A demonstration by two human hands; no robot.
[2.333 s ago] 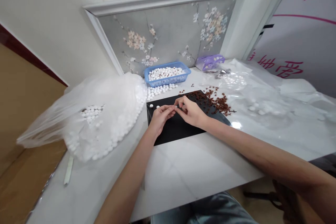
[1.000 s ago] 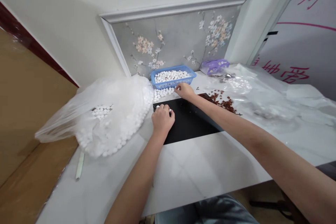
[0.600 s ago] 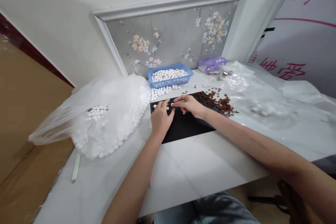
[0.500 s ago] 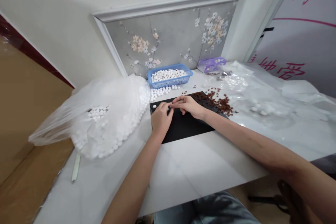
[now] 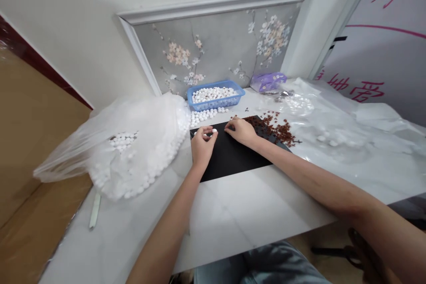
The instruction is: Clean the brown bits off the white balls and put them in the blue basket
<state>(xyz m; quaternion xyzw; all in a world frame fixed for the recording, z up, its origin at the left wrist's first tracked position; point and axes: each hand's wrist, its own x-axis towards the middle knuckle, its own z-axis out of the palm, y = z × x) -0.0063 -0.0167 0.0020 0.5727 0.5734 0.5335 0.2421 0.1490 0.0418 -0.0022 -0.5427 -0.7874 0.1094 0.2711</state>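
Observation:
My left hand (image 5: 202, 146) pinches a small white ball (image 5: 214, 131) between thumb and fingertips over the left part of a black mat (image 5: 233, 157). One or two more white balls show partly behind its fingers. My right hand (image 5: 242, 131) is just to the right, a small gap away, its thumb and fingertips brought together above the mat. Whatever those fingertips hold, if anything, is too small to make out. A pile of small reddish-brown, pronged pieces (image 5: 281, 132) lies beyond my right wrist, partly on the mat.
A blue basket (image 5: 216, 105) of white balls stands at the back, loose balls (image 5: 201, 116) before it. A big clear bag of white balls (image 5: 146, 142) fills the left. Plastic bags (image 5: 346, 128) and a purple packet (image 5: 269, 82) lie right. A pale strip (image 5: 95, 211) lies front left.
My hands have moved apart from touching at the fingertips. The white ball now shows in my left fingers, and my right hand has drawn back slightly to the right.

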